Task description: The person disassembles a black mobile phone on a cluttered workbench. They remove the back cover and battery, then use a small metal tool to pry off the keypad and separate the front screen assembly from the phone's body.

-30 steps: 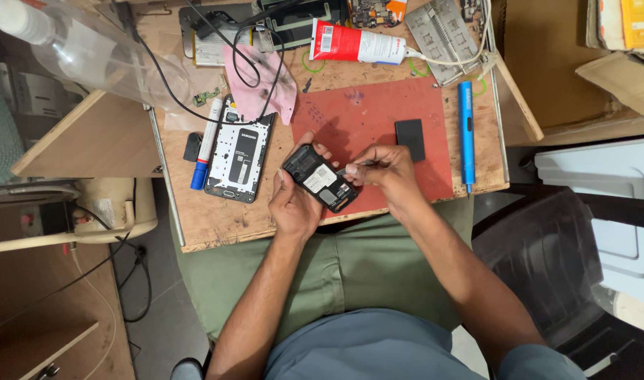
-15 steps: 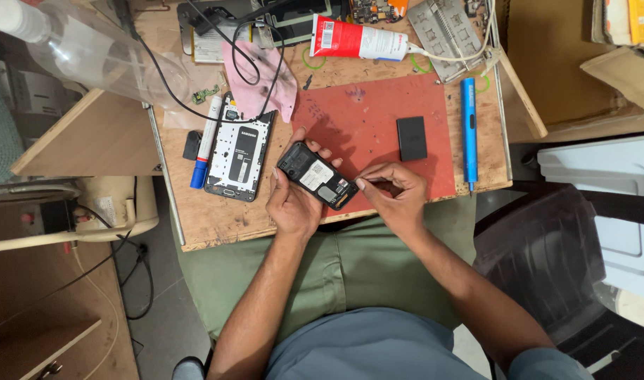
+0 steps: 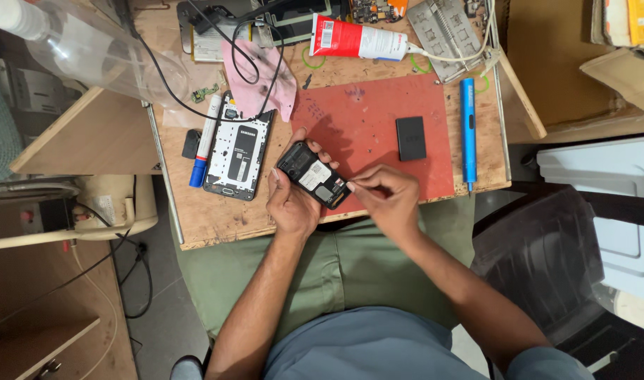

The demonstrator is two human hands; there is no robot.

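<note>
The left hand (image 3: 291, 204) grips a small opened phone (image 3: 313, 175), fingers wrapped around its edges, above the near edge of the red mat (image 3: 378, 127). The right hand (image 3: 386, 198) is closed in a pinch at the phone's 4 o'clock corner; what it pinches is too small to tell. A black battery (image 3: 410, 138) lies at 2 o'clock from the phone, a bigger opened phone (image 3: 239, 146) at 9 o'clock.

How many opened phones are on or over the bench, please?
2: one phone held in the left hand over the red mat; another phone lies left, beside the marker.
</note>
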